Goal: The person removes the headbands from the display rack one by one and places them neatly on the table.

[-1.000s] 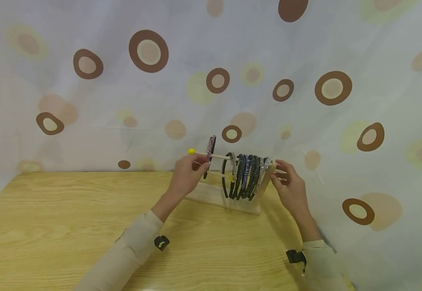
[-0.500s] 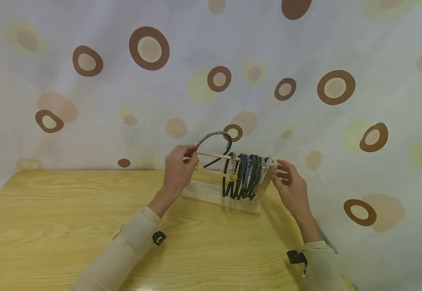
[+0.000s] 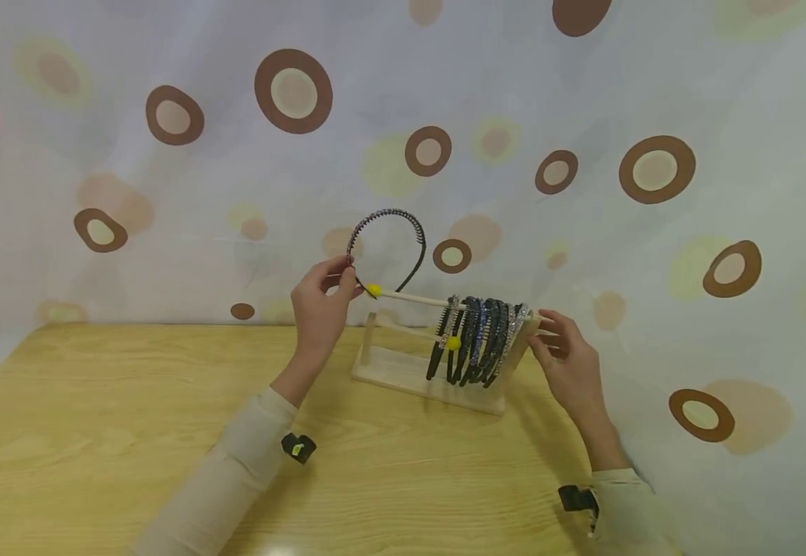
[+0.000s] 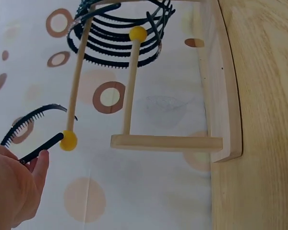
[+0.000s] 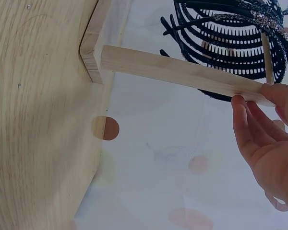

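Observation:
My left hand [image 3: 320, 305] pinches a dark, glittery toothed headband [image 3: 387, 211] by one side, its arch upward. The headband is at the yellow-knobbed end of the upper rod; in the left wrist view one headband tip [image 4: 53, 140] overlaps the yellow knob [image 4: 68, 141]. My right hand [image 3: 571, 364] grips the top of the right upright [image 5: 182, 74] of the wooden headband stand [image 3: 431, 386], thumb on one face and fingers on the other. Several black, silver and blue glittery headbands [image 3: 489, 340] hang bunched at the stand's right end.
The stand's lower rod [image 4: 131, 91] also ends in a yellow knob [image 3: 452, 344], and a shorter upright [image 3: 368, 340] rises at the left. The wooden table [image 3: 167, 432] meets a spotted wall covering [image 3: 236, 170] behind the stand and on the right.
My left hand has drawn the headband left and upward, off the upper rod's length to its knobbed end, and turned it to show its full arch. My right hand has kept its grip.

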Demonstrator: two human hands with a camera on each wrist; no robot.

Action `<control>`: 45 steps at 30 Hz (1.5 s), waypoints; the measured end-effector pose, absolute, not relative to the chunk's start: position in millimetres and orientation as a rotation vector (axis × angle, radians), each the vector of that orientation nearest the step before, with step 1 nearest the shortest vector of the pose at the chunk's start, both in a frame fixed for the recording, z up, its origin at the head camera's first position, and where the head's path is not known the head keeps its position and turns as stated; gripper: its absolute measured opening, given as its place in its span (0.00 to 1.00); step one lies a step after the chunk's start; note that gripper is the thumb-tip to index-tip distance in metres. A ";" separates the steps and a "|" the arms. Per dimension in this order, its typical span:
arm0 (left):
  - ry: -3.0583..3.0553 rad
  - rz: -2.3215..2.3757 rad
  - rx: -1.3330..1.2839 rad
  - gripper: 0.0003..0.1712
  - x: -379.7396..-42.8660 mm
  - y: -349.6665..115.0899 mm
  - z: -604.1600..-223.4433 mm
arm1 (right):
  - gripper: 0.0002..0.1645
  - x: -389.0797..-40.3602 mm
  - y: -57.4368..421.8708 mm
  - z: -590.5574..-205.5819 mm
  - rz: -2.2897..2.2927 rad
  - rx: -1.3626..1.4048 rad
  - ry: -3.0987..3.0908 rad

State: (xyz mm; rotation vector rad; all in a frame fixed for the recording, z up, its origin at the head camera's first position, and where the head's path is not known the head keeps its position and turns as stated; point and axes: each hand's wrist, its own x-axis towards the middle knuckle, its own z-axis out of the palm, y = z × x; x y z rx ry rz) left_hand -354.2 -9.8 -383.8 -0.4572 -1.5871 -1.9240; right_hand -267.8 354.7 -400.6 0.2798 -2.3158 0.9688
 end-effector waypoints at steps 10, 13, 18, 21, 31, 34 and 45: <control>-1.486 -2.075 -0.273 0.13 -356.5 -53.9 -368.9 | 0.31 -270.4 355.3 -401.7 0.974 0.289 -2.309; -1.473 -2.096 -0.252 0.16 -360.3 -67.0 -372.9 | 0.31 -267.9 357.3 -402.7 0.972 0.264 -2.311; -1.515 -2.089 -0.220 0.20 -362.3 -88.5 -383.1 | 0.31 -264.7 360.8 -402.5 0.975 0.231 -2.317; -1.571 -2.042 -0.192 0.20 -360.4 -102.8 -390.6 | 0.31 -265.4 363.1 -401.4 0.973 0.226 -2.318; -1.828 -1.831 -0.069 0.23 -341.6 -170.1 -410.6 | 0.32 -265.5 369.2 -402.9 1.028 0.207 -2.330; -1.844 -1.888 -0.063 0.23 -334.3 -193.8 -414.3 | 0.32 -265.8 370.9 -401.3 1.050 0.229 -2.329; -2.278 -1.634 0.043 0.26 -309.7 -264.8 -431.3 | 0.37 -265.4 401.6 -398.4 0.972 0.259 -2.379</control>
